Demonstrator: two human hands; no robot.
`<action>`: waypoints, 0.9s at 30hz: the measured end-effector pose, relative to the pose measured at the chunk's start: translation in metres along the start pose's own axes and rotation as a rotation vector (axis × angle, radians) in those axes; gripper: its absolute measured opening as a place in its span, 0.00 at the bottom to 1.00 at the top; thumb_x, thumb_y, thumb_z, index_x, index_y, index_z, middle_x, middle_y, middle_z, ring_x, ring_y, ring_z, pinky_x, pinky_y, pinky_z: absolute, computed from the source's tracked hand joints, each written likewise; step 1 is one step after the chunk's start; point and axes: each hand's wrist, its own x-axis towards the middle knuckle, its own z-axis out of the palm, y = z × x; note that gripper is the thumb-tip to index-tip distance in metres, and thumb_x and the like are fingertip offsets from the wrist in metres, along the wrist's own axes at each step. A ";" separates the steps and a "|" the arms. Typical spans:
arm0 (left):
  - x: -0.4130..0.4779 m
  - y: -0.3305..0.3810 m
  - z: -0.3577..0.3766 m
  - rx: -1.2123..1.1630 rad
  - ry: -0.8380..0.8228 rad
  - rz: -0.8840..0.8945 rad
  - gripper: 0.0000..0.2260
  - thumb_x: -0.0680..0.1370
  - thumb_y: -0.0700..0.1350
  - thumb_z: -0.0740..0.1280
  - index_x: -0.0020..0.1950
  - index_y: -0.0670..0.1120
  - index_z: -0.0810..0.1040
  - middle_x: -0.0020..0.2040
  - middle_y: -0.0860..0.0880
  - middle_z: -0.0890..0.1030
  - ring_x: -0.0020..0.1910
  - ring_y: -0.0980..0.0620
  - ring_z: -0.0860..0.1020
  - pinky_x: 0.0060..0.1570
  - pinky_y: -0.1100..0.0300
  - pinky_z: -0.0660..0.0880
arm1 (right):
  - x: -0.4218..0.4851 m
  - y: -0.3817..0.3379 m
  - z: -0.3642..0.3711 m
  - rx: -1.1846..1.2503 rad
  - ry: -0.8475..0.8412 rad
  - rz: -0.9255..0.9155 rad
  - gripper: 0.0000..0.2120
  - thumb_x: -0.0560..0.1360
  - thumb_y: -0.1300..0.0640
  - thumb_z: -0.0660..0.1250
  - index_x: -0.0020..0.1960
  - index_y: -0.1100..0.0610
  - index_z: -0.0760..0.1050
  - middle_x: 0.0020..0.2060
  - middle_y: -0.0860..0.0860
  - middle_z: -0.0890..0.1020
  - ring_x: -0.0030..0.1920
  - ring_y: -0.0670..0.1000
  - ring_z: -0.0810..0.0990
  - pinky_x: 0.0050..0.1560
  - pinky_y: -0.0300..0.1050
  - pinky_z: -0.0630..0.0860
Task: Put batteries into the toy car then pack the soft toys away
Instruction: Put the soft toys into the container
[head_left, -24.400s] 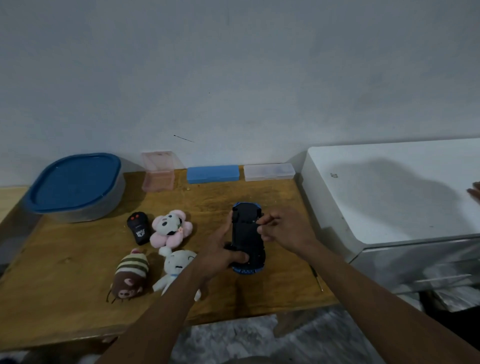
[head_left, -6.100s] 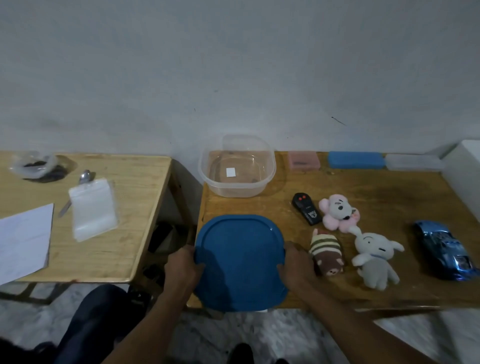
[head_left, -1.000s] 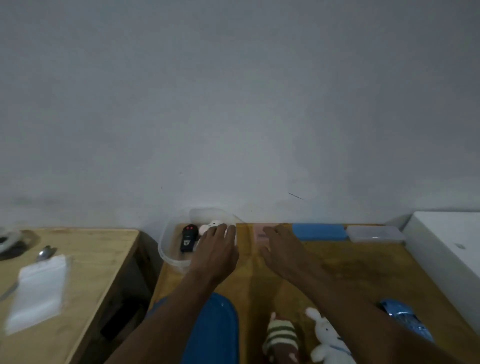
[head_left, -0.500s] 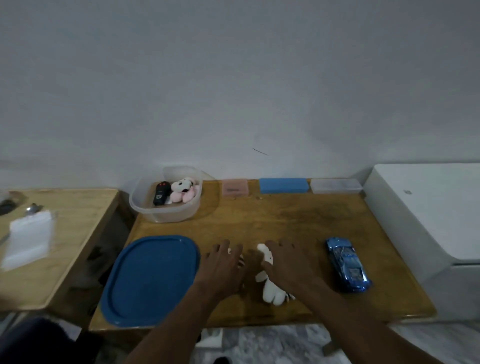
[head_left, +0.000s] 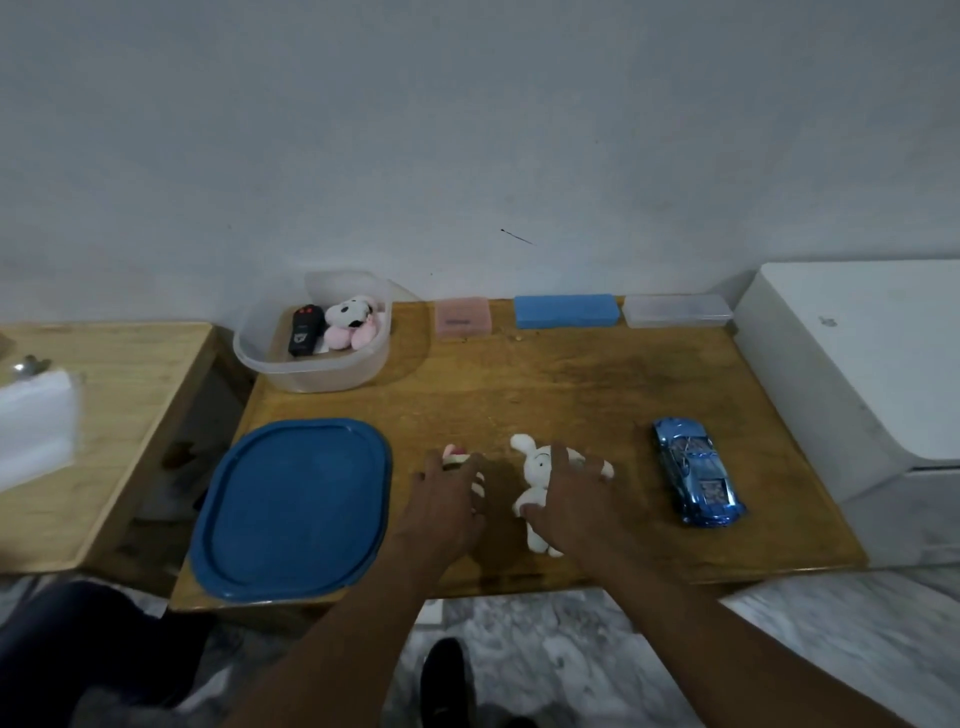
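Note:
My left hand (head_left: 449, 501) lies over the striped soft toy (head_left: 457, 457), fingers curled around it; only the toy's top shows. My right hand (head_left: 576, 499) covers the white soft toy (head_left: 535, 470), fingers closing on its body. Both toys rest on the wooden table (head_left: 545, 384). A clear plastic tub (head_left: 311, 371) at the back left holds the pink soft toy (head_left: 350, 325) and a black remote (head_left: 303, 331). The blue toy car (head_left: 696, 470) stands upright to the right of my hands.
The tub's blue lid (head_left: 293, 506) lies flat at the table's front left. A pink case (head_left: 462, 317), a blue case (head_left: 566, 310) and a clear case (head_left: 675, 310) line the back edge. A white cabinet (head_left: 857, 364) stands right, a second wooden table (head_left: 104, 415) left.
Both hands have come back from the tub to the front of the table and settled onto the striped and white toys. The pink toy and remote now sit in the tub.

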 end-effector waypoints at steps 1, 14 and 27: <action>0.001 0.000 0.000 -0.026 -0.006 -0.007 0.34 0.74 0.49 0.70 0.76 0.55 0.59 0.74 0.41 0.56 0.68 0.38 0.66 0.66 0.49 0.68 | 0.002 0.001 0.000 0.010 -0.015 0.019 0.44 0.69 0.42 0.70 0.76 0.50 0.48 0.72 0.61 0.61 0.68 0.59 0.67 0.58 0.49 0.72; -0.013 -0.010 -0.030 -0.113 0.136 -0.022 0.31 0.73 0.46 0.71 0.73 0.55 0.62 0.71 0.42 0.61 0.63 0.42 0.72 0.61 0.53 0.73 | 0.004 -0.009 -0.022 0.194 0.005 -0.022 0.24 0.70 0.54 0.68 0.64 0.46 0.66 0.60 0.56 0.72 0.54 0.51 0.71 0.46 0.44 0.69; 0.044 -0.114 -0.176 -0.077 0.481 -0.020 0.33 0.71 0.44 0.72 0.74 0.50 0.64 0.69 0.40 0.64 0.63 0.39 0.72 0.60 0.50 0.73 | 0.080 -0.193 -0.086 0.340 0.211 -0.266 0.22 0.71 0.55 0.68 0.62 0.45 0.68 0.59 0.57 0.70 0.49 0.54 0.73 0.42 0.42 0.72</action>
